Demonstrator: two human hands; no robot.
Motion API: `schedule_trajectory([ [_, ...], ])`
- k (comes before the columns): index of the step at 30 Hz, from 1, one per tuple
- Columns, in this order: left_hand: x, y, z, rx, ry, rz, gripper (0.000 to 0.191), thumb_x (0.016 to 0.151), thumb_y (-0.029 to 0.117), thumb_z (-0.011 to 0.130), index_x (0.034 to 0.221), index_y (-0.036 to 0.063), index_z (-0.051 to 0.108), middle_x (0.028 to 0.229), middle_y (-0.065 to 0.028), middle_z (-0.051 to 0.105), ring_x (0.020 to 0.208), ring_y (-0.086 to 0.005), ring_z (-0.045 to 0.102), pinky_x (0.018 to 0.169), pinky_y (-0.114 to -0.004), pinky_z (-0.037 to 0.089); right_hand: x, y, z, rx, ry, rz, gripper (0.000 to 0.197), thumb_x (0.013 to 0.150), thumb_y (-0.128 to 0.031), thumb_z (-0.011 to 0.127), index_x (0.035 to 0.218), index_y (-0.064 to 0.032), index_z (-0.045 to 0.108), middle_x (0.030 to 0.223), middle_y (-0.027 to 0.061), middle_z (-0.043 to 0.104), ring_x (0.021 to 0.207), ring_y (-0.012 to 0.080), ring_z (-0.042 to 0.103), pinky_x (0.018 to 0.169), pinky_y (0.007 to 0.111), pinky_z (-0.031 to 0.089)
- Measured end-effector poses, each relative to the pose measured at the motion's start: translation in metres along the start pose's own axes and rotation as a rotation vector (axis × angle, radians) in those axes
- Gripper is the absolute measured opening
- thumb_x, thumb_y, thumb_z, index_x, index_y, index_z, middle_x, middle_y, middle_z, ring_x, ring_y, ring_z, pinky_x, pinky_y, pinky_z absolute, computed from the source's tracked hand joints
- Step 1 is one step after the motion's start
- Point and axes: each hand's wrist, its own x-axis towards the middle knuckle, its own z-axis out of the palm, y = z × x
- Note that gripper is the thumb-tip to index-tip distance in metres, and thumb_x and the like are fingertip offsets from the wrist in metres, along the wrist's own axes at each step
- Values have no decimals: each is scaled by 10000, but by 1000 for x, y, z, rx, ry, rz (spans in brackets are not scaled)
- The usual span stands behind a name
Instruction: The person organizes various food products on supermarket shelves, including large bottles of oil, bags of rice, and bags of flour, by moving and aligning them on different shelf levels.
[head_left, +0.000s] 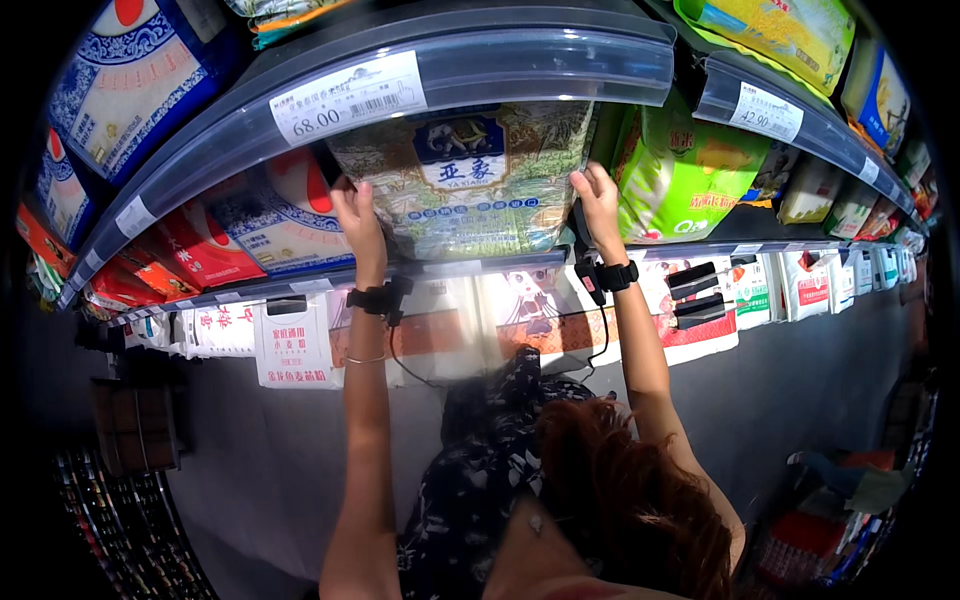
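Note:
A large printed rice bag (469, 214) with an elephant picture stands on the middle shelf, its top partly hidden by the shelf above. My left hand (358, 217) holds its left side, thumb at the front. On the opposite side my right hand (598, 201) grips the bag's edge, fingers reaching partly out of sight. Both wrists carry black straps with small devices and cables. Beside my right hand is a bright green rice bag (686, 176). To the left of my left hand sits a blue-and-white bag (281, 217).
A clear price-tag rail (517, 64) runs just above the bag. Below, white flour bags (292, 341) line the lowest level along the grey floor (247, 435). A brown crate-like box (135, 427) stands at left. Part of another person (847, 480) shows at lower right.

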Motion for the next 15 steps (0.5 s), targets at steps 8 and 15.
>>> schedule_trajectory([
  [8, 100, 50, -8, 520, -39, -56, 295, 872, 206, 494, 1040, -37, 496, 1068, -115, 516, 961, -182, 470, 854, -314, 344, 63, -81, 25, -152, 73, -432, 276, 837, -169, 569, 1024, 32, 540, 954, 61, 563, 861, 132, 500, 742, 293, 417],
  [15, 101, 44, -2, 582, -22, -14, 236, 832, 193, 505, 921, -22, 539, 921, -155, 541, 825, -255, 512, 745, -359, 392, 77, -15, -10, -661, -180, -164, 362, 841, -108, 401, 1194, -27, 396, 1184, 164, 395, 1105, 335, 382, 971, 415, 308],
])
